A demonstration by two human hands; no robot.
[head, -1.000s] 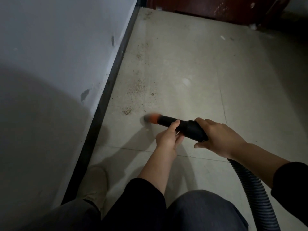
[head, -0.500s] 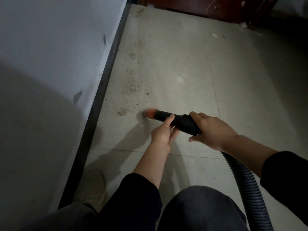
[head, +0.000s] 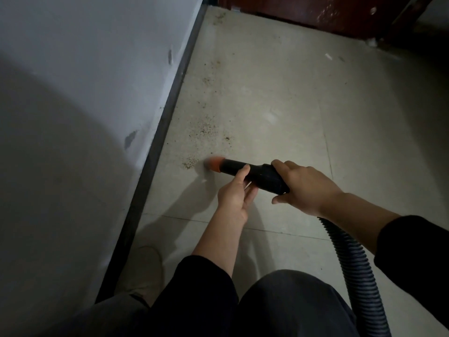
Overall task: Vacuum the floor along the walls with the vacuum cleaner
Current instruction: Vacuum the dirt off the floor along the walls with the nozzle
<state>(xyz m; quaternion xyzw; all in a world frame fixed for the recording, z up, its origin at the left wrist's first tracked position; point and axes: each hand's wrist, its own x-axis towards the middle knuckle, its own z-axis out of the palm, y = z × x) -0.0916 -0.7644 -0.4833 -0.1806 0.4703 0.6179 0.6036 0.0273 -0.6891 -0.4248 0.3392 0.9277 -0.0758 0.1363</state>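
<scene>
Gripping the unlabelled black nozzle [head: 252,173], both hands, left hand [head: 233,198] and right hand [head: 306,188], close around it.

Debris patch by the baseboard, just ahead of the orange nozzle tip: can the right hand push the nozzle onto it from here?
Probably yes. The right hand grips the nozzle, whose orange tip sits beside the debris patch, with bare floor between.

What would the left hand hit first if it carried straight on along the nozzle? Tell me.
Likely the small dirt patch just past the orange tip, then the dark baseboard. The left hand points that way; depth is uncertain.
</scene>
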